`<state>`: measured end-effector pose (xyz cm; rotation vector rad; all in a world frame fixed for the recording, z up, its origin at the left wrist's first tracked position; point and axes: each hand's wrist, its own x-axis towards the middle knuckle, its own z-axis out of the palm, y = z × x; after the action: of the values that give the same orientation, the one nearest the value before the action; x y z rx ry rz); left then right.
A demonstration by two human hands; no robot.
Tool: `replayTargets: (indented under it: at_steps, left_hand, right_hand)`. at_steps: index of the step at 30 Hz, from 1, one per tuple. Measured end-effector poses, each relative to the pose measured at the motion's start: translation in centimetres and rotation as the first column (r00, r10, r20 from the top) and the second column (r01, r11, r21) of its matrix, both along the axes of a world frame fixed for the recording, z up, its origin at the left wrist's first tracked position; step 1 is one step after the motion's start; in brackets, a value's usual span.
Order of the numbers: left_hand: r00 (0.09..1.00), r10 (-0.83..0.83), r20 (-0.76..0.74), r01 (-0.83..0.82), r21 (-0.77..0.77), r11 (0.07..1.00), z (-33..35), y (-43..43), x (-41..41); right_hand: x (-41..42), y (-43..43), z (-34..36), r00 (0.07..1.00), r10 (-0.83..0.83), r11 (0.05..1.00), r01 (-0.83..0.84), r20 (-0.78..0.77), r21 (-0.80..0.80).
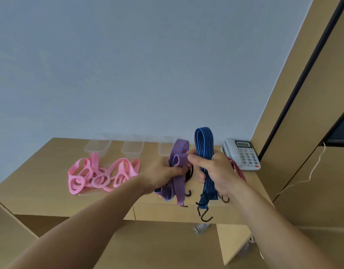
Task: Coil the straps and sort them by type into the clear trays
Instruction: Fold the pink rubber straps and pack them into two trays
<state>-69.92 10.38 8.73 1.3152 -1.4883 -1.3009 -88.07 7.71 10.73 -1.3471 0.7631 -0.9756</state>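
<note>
My left hand [163, 172] grips a folded purple bungee strap with red stripes [179, 152] above the wooden desk [41, 183]; its ends and black hooks hang below. My right hand [215, 171] holds a folded dark blue striped bungee strap [203, 140], whose loop stands upright and whose hook [205, 216] dangles past the desk's front edge. The right thumb and forefinger also touch the purple strap's fold. A red striped strap [238, 169] lies behind my right hand. Several pink elastic straps [101, 174] lie tangled at the left. Three clear trays [97, 146] [132, 147] [164, 148] stand along the wall.
A white desk phone [245, 153] sits at the desk's back right corner, with a cord hanging down the wooden panel on the right. A small metal clip [200, 228] shows below the desk's front edge.
</note>
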Motion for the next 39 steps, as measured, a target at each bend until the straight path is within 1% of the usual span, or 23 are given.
replayTargets:
  at_steps: [3,5,7,9,11,13,16,18,21,23,25,26,27,28,29,32,33,35,37,39]
  left_hand:
    - [0.98,0.134,-0.147,-0.137,-0.007,0.991,1.6,-0.5,0.4]
    - [0.949,0.182,-0.259,-0.185,0.01,0.983,2.8,-0.8,0.5]
    - [0.908,0.184,-0.376,-0.181,0.042,0.983,4.1,-0.9,0.6]
    - [0.888,0.171,-0.427,-0.172,0.037,0.984,5.3,-0.9,0.8]
    - [0.907,0.204,-0.368,-0.208,0.031,0.978,5.8,-0.9,1.4]
    - [0.925,0.28,-0.257,-0.282,0.029,0.959,5.8,-0.6,2.3]
    - [0.889,0.421,-0.181,-0.421,0.038,0.906,4.7,-0.2,3.9]
    - [0.889,0.431,-0.153,-0.433,0.019,0.901,4.0,0.1,4.7]
    - [0.947,0.274,-0.17,-0.284,-0.037,0.958,2.3,0.8,4.8]
    - [0.976,0.103,-0.191,-0.117,-0.061,0.991,1.0,1.2,4.6]
    - [0.973,-0.127,-0.195,0.109,-0.099,0.989,0.1,1.6,4.2]
    - [0.955,-0.234,-0.185,0.214,-0.121,0.969,-0.3,1.7,3.8]
    - [0.938,-0.289,-0.19,0.269,-0.126,0.955,-0.7,1.7,3.3]
    - [0.942,-0.273,-0.198,0.257,-0.103,0.961,-1.2,1.6,2.8]
    - [0.951,-0.218,-0.219,0.209,-0.061,0.976,-1.6,1.5,2.3]
    - [0.957,0.011,-0.29,0.023,0.113,0.993,-3.2,0.4,1.5]
    - [0.96,0.066,-0.272,-0.02,0.165,0.986,-3.8,-0.2,1.3]
    - [0.982,0.117,-0.148,-0.081,0.225,0.971,-4.9,-1.5,0.4]
    - [0.99,0.117,-0.076,-0.092,0.276,0.957,-6.2,-3.0,-1.2]
    - [0.994,0.094,-0.058,-0.069,0.329,0.942,-7.3,-4.7,-3.2]
  right_hand:
    - [-0.4,0.6,-1.1,0.999,-0.041,0.999,0.04,0.018,0.03]
    - [-0.3,1.2,-2.6,0.998,-0.056,0.998,0.056,-0.029,0.027]
    - [0.4,2.1,-3.9,0.997,0.002,0.999,0.002,-0.082,0.04]
    - [1.3,3.2,-4.7,0.988,0.093,0.995,-0.087,-0.123,0.053]
    - [1.7,3.5,-5.0,0.982,0.101,0.995,-0.096,-0.159,0.037]
    - [1.6,3.4,-4.8,0.987,0.033,0.999,-0.033,-0.155,0.003]
    - [1.4,3.0,-3.9,0.987,-0.091,0.995,0.086,-0.136,-0.046]
    - [1.6,2.9,-3.2,0.98,-0.131,0.988,0.117,-0.147,-0.1]
    - [2.3,2.7,-1.9,0.973,-0.162,0.978,0.136,-0.164,-0.158]
    - [3.1,2.3,-0.7,0.983,-0.164,0.982,0.154,-0.088,-0.107]
    - [4.0,1.6,0.2,0.987,-0.16,0.987,0.161,0.019,-0.004]
    - [4.3,1.1,0.4,0.987,-0.162,0.987,0.161,0.022,0.021]
    - [4.6,0.7,0.5,0.985,-0.169,0.985,0.169,-0.021,0.025]
    - [4.9,0.4,0.4,0.98,-0.182,0.983,0.184,-0.08,0.019]
    - [5.0,0.1,0.2,0.97,-0.203,0.978,0.207,-0.136,0.011]
    - [4.0,-0.6,-1.4,0.921,-0.312,0.944,0.328,-0.233,0.033]
    - [3.2,-0.7,-2.3,0.906,-0.336,0.928,0.364,-0.258,0.072]
    - [1.2,-1.0,-4.2,0.897,-0.324,0.897,0.392,-0.3,0.206]
    - [-0.7,-1.6,-6.1,0.9,-0.304,0.846,0.406,-0.312,0.346]
    - [-2.5,-2.8,-7.5,0.902,-0.329,0.789,0.425,-0.279,0.444]
